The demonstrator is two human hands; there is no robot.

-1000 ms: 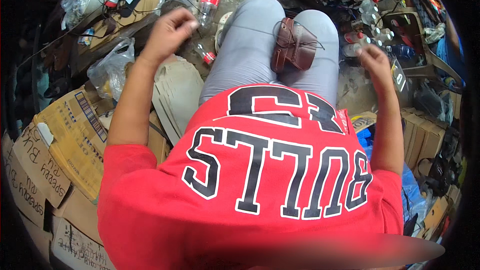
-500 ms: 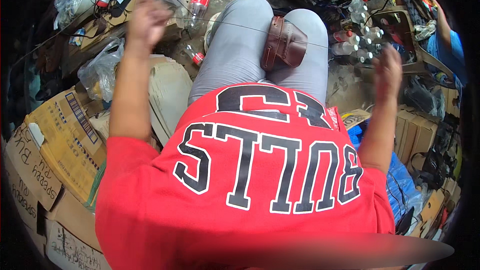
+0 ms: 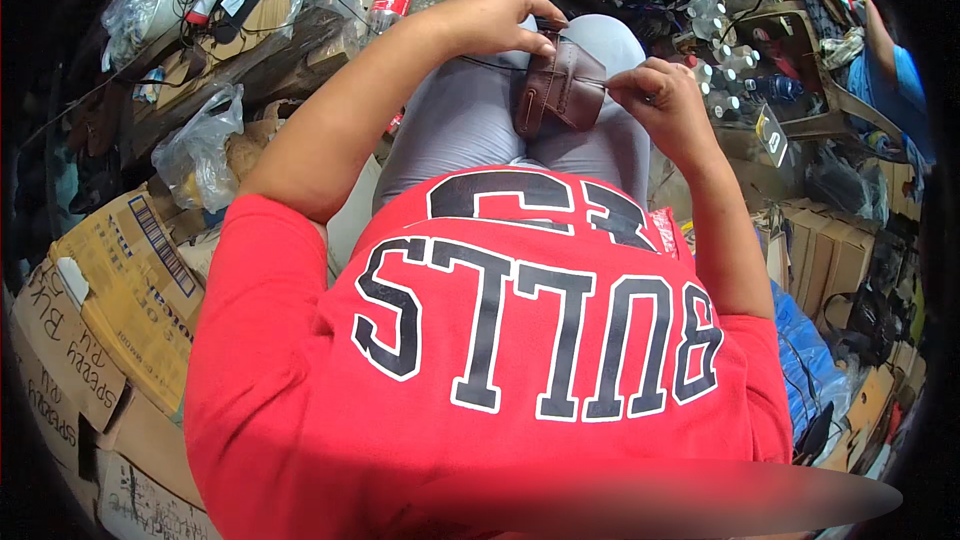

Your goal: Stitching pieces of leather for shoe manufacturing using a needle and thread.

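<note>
A dark brown stitched leather piece, resembling a shoe upper, stands between my grey-trousered knees. Thread lacing shows along its left side and front. My left hand is closed on its far left edge, thumb on the near face and fingers going over the top. At the right edge, my right hand pinches a thin strand, either thread or a needle, close against the leather. A dark thread runs across my left thigh below my left wrist. The left fingertips are partly hidden behind the piece.
Plastic bottles crowd the floor beyond my right knee, next to a chair frame. A red-labelled bottle stands ahead left. Cardboard boxes are piled at left. Another person's arm shows at far right.
Both hands have come inward from wide apart, where thread stretched across through the leather piece. The left now grips the leather; the right pinches at its edge. The long taut line has gone slack.
</note>
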